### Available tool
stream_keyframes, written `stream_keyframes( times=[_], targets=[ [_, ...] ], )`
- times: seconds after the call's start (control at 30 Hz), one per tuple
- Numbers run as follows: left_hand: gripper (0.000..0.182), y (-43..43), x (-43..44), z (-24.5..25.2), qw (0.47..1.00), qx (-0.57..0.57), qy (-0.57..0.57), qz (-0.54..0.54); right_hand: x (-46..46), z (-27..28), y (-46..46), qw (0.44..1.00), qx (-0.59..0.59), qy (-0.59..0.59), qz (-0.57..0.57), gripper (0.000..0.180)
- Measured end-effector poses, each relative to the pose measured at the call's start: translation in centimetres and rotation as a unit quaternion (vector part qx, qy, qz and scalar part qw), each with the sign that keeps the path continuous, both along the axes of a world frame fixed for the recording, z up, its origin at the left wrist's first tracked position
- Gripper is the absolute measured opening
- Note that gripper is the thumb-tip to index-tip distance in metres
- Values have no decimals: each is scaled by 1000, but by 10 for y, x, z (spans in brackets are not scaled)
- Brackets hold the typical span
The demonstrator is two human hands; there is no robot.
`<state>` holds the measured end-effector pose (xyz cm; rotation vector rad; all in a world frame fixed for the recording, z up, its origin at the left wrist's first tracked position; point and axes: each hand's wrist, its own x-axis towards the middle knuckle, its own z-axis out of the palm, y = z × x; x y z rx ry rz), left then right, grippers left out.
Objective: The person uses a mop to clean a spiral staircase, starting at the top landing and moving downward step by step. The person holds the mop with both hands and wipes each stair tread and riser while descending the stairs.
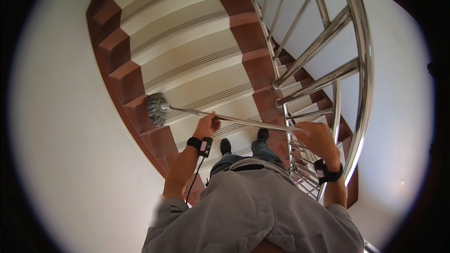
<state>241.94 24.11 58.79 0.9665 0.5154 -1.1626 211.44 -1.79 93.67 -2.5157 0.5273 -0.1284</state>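
Note:
A mop with a grey-and-white string head and a shiny metal pole stretches across the stairs before me. Its head rests at the left side of a step, over the border between red-brown and cream tiles. My left hand is curled round the pole's middle section, nearer the head. Around the grip end, by the railing on the right, my right hand is closed. Both wrists wear black straps, and a small device with a cable sits on the left one.
Cream stair treads with grooved edges curve between red-brown tile borders. A plain white wall bounds the left side. Along the right runs a stainless-steel railing, with another flight visible beyond its bars. My black shoes stand on the steps below my hands.

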Motion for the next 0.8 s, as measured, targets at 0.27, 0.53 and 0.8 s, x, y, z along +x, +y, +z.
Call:
stream_keyframes(
  times=[0.27,0.53,0.8],
  targets=[
    [34,-180,-96,55,962,-79,97,-245,-128,74,-19,945,-24,66,-318,22],
    [28,-292,-174,74,904,-61,62,-419,-201,92,18,885,-65,87,-453,20],
    [31,-326,-199,83,887,-131,17,-442,-197,102,45,868,-28,86,-489,17]
  ],
)
